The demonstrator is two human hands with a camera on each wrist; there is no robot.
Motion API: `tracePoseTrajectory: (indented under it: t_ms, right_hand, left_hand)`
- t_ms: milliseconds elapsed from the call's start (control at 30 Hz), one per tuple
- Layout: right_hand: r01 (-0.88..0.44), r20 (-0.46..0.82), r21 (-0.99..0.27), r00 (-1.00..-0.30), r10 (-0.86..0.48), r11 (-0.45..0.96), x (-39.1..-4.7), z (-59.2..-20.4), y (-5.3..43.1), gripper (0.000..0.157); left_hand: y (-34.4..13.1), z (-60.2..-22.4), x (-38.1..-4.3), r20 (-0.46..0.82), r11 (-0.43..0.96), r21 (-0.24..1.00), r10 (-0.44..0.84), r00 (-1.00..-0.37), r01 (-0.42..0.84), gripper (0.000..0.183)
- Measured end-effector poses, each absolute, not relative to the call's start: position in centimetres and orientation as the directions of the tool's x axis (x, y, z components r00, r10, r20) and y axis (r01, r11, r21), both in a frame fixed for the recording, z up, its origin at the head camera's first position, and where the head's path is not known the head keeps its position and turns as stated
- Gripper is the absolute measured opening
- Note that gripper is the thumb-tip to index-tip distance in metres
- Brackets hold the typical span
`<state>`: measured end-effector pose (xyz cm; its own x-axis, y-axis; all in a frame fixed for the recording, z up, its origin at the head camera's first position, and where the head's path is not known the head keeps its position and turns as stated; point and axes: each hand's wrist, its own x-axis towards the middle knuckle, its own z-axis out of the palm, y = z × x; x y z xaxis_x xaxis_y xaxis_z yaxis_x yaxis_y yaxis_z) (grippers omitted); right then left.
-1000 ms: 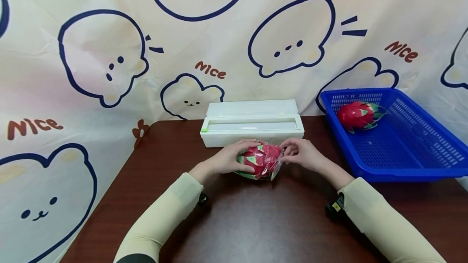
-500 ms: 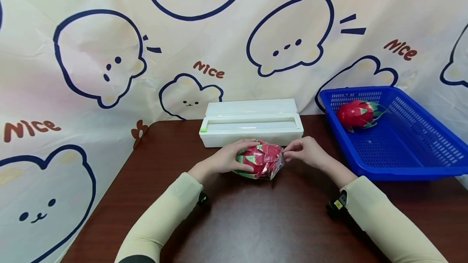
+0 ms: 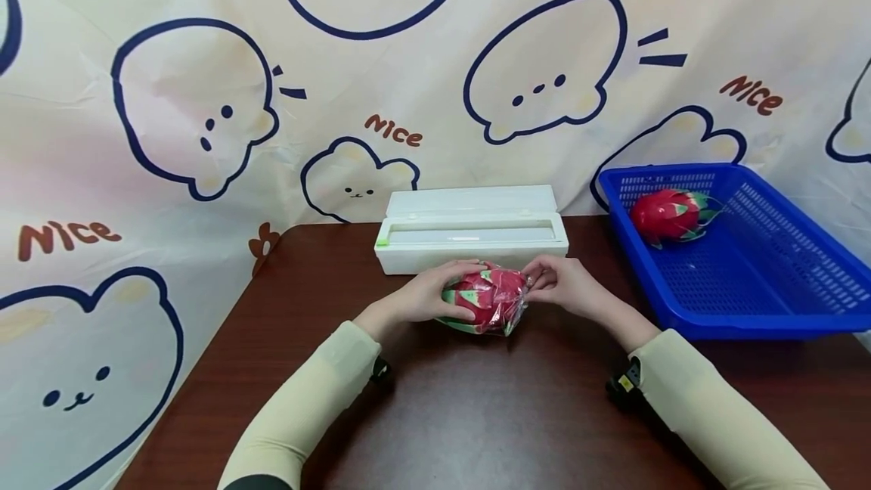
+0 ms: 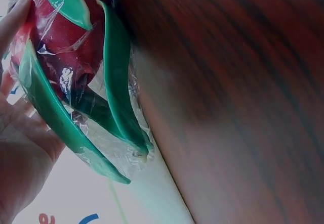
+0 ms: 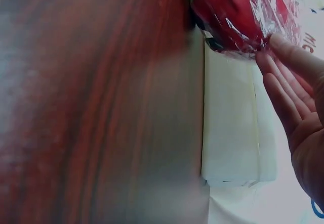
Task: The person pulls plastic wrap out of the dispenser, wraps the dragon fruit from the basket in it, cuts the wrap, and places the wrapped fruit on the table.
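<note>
While hidden overhead, cling film [image 4: 116,143] plain at the wrists: left hand [image 3: 425,297] cupping wrapped dragon fruit [image 3: 486,299], right hand [image 3: 568,289] pinching film.

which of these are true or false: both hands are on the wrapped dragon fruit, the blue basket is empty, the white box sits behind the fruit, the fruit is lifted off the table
1. Both the left hand and the right hand touch the wrapped dragon fruit: true.
2. The blue basket is empty: false, it holds a second dragon fruit.
3. The white box sits behind the wrapped fruit: true.
4. The wrapped fruit is lifted off the table: false, it appears to rest on it.
</note>
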<state>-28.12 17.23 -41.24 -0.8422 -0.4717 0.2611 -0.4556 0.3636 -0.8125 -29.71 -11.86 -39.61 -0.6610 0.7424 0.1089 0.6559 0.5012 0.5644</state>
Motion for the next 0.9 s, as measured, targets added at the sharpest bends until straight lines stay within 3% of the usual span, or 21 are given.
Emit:
tracePoseTrajectory:
  t_ms: [233,433,633,900]
  right_hand:
    - [-0.466,0.261,-0.804,-0.835,-0.484,0.37,-28.38,-40.94,17.32,0.028]
    - [-0.437,0.211,-0.821,-0.83,-0.517,0.367,-28.21,-41.1,17.62,0.039]
    - [-0.535,0.287,-0.744,-0.797,-0.531,0.401,-28.08,-41.69,17.2,0.052]
    - [-0.544,0.31,-0.744,-0.796,-0.52,0.389,-28.26,-41.91,17.08,0.047]
  left_hand:
    - [-11.97,-39.74,-29.55,0.106,0.506,0.573,0.734,-0.67,0.645,0.078]
    - [-11.99,-39.77,-29.65,0.117,0.496,0.566,0.742,-0.66,0.658,0.077]
    - [-11.81,-39.55,-29.55,0.122,0.482,0.58,0.746,-0.655,0.657,0.076]
    - [-11.76,-39.73,-29.65,0.121,0.461,0.601,0.755,-0.644,0.653,0.079]
